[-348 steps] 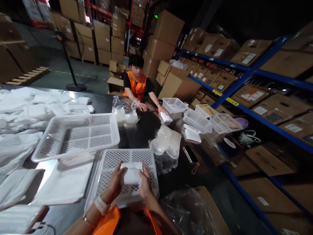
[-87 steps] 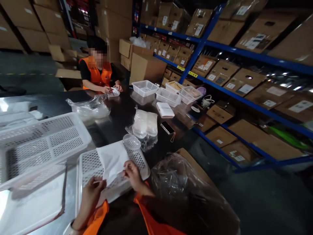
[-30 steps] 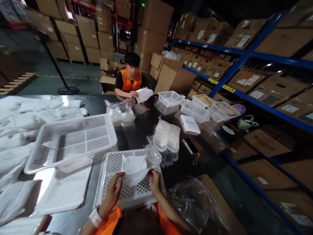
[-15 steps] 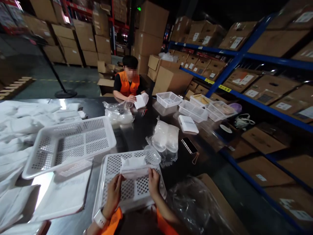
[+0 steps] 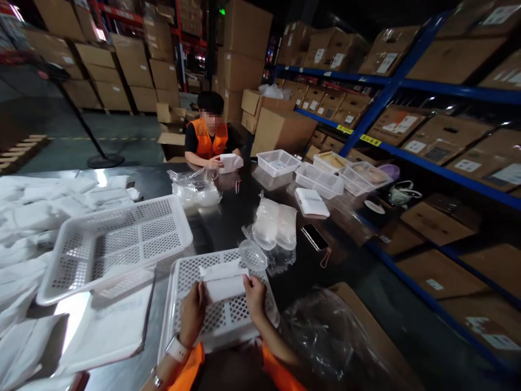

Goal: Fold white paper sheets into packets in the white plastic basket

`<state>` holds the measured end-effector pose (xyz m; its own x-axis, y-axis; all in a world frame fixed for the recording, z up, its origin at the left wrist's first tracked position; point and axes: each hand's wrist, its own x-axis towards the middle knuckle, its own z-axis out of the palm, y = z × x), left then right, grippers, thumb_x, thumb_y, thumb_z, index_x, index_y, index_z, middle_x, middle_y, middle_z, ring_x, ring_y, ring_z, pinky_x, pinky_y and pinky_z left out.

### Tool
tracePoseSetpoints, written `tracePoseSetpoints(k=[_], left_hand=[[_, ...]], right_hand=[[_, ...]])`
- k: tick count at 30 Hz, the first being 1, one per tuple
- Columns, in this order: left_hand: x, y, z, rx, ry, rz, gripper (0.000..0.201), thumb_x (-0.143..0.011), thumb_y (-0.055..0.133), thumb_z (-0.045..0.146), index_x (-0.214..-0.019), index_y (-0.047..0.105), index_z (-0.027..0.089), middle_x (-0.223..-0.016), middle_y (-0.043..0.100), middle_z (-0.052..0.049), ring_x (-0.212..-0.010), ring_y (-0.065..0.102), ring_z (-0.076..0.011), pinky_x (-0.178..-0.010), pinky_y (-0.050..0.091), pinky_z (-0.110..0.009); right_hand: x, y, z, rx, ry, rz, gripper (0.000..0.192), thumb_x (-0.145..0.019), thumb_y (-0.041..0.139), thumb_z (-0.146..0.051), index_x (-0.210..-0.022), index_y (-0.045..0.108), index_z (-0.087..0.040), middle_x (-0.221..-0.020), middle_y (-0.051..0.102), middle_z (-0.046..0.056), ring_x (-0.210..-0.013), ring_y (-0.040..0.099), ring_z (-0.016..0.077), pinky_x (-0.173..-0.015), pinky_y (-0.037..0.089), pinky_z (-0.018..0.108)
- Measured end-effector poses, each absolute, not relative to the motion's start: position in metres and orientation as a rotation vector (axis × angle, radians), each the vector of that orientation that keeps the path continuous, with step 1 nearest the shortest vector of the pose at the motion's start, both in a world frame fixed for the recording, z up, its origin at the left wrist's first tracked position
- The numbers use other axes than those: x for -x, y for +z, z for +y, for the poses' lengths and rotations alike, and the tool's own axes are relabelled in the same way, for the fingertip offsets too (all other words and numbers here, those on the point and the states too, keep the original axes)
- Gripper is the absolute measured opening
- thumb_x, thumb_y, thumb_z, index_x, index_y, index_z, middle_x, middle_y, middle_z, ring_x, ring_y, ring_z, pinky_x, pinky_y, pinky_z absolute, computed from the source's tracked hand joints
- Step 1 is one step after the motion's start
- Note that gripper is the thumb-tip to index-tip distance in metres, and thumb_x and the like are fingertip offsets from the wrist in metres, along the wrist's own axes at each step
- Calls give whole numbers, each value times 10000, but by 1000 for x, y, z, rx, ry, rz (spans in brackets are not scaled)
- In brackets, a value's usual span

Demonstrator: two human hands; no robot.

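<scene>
My left hand (image 5: 192, 312) pinches the left end of a folded white sheet (image 5: 225, 288), soft like thin foam or paper. Its right end is gripped between the thumb and fingers of my right hand (image 5: 255, 296). The sheet is held over an upside-down white perforated basket (image 5: 220, 325), with a raised flap along its far side. A clear round plastic cup or lid (image 5: 253, 255) lies at the basket's far right corner, just beyond my right hand. Behind it rests a clear bag of white round containers (image 5: 275, 224).
Left of me are an upright white basket (image 5: 122, 239) and many white wrapped packets (image 5: 32, 206). A phone (image 5: 315, 237) and a white stack (image 5: 311, 202) lie to the right. Across the table a person (image 5: 209, 138) in an orange vest handles a white sheet. Clear plastic film (image 5: 325, 331) sits front right.
The folded sheet has tilted so that more of its near face shows, and my hands have turned slightly with it. Across the table, the other person's white sheet has been folded smaller.
</scene>
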<state>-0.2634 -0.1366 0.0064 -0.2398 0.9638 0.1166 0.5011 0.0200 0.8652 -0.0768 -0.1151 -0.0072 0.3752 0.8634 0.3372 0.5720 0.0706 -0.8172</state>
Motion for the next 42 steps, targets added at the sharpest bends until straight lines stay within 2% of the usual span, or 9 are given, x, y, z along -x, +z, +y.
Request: tracePoseSetpoints(k=[6,12,15,18,20,23,30,36,42], left_hand=[[265,4,-138,-1483,1095,1837,346,-954,298,447,-727,465,246,-501,532,13,-456,522,-180,-501,326,-284],[271,-10,-133,-1619,978,1949,285,-945,343,378,-728,471,243,-518,567,-6,-461,552,-191,-487,287,-281],[275,-10,-132,-1772,889,2000,279,-950,377,384,-762,514,229,-528,590,-16,-472,581,-206,-471,311,-286],[274,-2,-131,-1959,895,2067,303,-970,363,328,-1049,589,141,-789,717,-108,-690,691,-251,-548,454,-316],[268,2,-127,-2182,939,1979,371,-955,326,200,-1227,558,102,-1110,706,-185,-1003,690,-282,-773,535,-388],[252,-4,-119,-2480,891,1660,497,-879,315,65,-1307,561,128,-1358,601,-168,-1304,526,-283,-1075,413,-503],[239,-52,-111,-2025,1171,1695,526,-920,337,173,-1419,424,32,-1496,422,-250,-1455,287,-322,-1123,337,-598],[247,-16,-103,-1150,1201,1340,525,-898,443,382,-1382,489,186,-1292,645,-162,-1240,585,-282,-963,538,-467],[262,39,-117,-763,990,1014,549,-773,563,574,-1191,608,220,-997,733,-129,-857,730,-300,-636,614,-444]], right_hand=[[77,-8,-117,1626,351,-1340,613,-911,402,-672,-551,550,-199,-488,576,17,-452,423,125,-460,335,257],[75,-18,-115,1681,217,-1462,587,-934,392,-619,-567,559,-193,-451,524,-6,-416,436,123,-431,345,247],[71,-22,-114,1710,158,-1518,464,-945,435,-536,-837,663,-146,-542,607,17,-472,547,158,-461,427,254],[70,-19,-113,1653,32,-1724,362,-961,455,-331,-1196,624,-112,-971,723,158,-859,689,247,-726,568,354],[75,-15,-112,1501,-26,-1974,417,-947,421,-169,-1341,556,-151,-1271,636,174,-1186,595,277,-988,503,452],[89,-14,-111,1284,9,-2301,579,-901,362,-42,-1458,440,-178,-1447,518,113,-1383,425,243,-1161,346,488],[91,-44,-103,1503,351,-2039,731,-842,520,-112,-1532,279,-119,-1579,268,174,-1464,255,311,-1140,355,534],[94,-34,-96,1331,849,-1384,622,-898,468,-238,-1503,360,-141,-1359,592,159,-1255,574,245,-1013,501,419],[108,-5,-110,1111,1090,-1386,515,-998,322,-342,-1497,388,-233,-1364,596,116,-1234,593,246,-973,531,430]])
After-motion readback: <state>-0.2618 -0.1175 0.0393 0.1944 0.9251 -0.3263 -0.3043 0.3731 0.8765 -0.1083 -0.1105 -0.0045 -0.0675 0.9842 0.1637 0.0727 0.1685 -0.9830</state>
